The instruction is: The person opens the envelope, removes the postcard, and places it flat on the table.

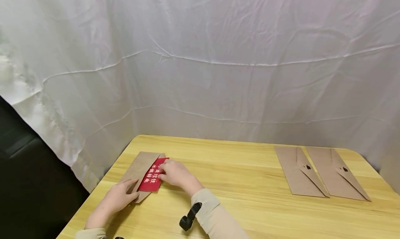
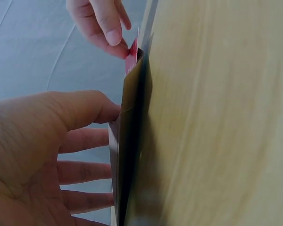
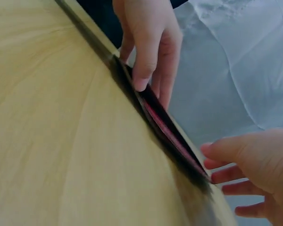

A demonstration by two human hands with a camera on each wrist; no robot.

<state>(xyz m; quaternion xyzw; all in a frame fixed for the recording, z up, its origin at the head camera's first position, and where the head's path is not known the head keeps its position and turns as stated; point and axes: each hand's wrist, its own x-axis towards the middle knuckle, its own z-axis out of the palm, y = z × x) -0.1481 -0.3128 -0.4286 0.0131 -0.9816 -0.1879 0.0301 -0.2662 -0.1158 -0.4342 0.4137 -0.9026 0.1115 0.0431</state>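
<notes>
A brown paper envelope (image 1: pixel 136 168) lies at the left side of the table, its pointed flap (image 1: pixel 142 196) open to the right. Partly inside its mouth is a red card (image 1: pixel 151 187) with white characters. My left hand (image 1: pixel 117 197) holds the envelope at its near end, thumb by the opening and fingers along the paper in the left wrist view. At the card's outer edge, the right hand (image 1: pixel 177 173) pinches it between thumb and fingers. The part of the card within the envelope is hidden; in the right wrist view a red strip (image 3: pixel 167 127) shows inside the dark opening.
Two more brown envelopes (image 1: pixel 290 173) (image 1: pixel 331 176) lie side by side at the table's right, each with a small dark mark near its flap. A pale cloth (image 1: pixel 218 86) hangs behind the wooden table (image 1: pixel 250 211). Something black (image 1: pixel 31 183) stands beyond the left edge.
</notes>
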